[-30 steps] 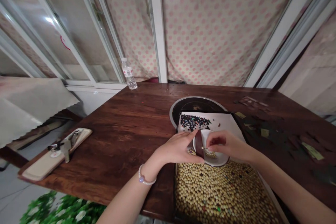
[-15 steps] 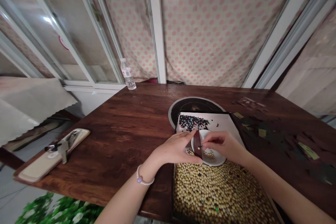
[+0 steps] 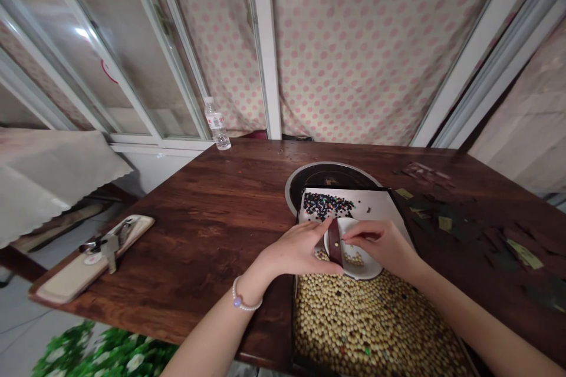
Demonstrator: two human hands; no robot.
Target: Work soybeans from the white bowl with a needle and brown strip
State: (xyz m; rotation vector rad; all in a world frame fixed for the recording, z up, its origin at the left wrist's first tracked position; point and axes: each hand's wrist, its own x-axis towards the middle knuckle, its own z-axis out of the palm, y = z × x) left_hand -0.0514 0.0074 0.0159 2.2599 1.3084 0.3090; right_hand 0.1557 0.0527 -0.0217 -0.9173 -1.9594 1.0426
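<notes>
My left hand (image 3: 292, 247) holds a dark brown strip (image 3: 336, 250) upright between its thumb and fingers. A small pale bead (image 3: 336, 244) shows on the face of the strip. Just right of it, my right hand (image 3: 375, 241) has thumb and fingertips pinched together; anything between them is too small to make out. Under both hands sits a white dish (image 3: 369, 270) with a few pale beads (image 3: 354, 259) in it. The dish rests in a black-edged tray (image 3: 401, 212), among many yellowish beads (image 3: 362, 318).
Dark beads (image 3: 325, 203) lie at the tray's far end, beside a round black plate (image 3: 305, 179). On the wooden table (image 3: 212, 218) are a water bottle (image 3: 217, 126), keys (image 3: 110, 247) on a pale board (image 3: 66, 283), and dark pieces with yellow labels (image 3: 524, 253).
My right fingertips have drawn slightly away from the strip and the bead on it. My left hand keeps its hold. The whole view has shifted slightly.
</notes>
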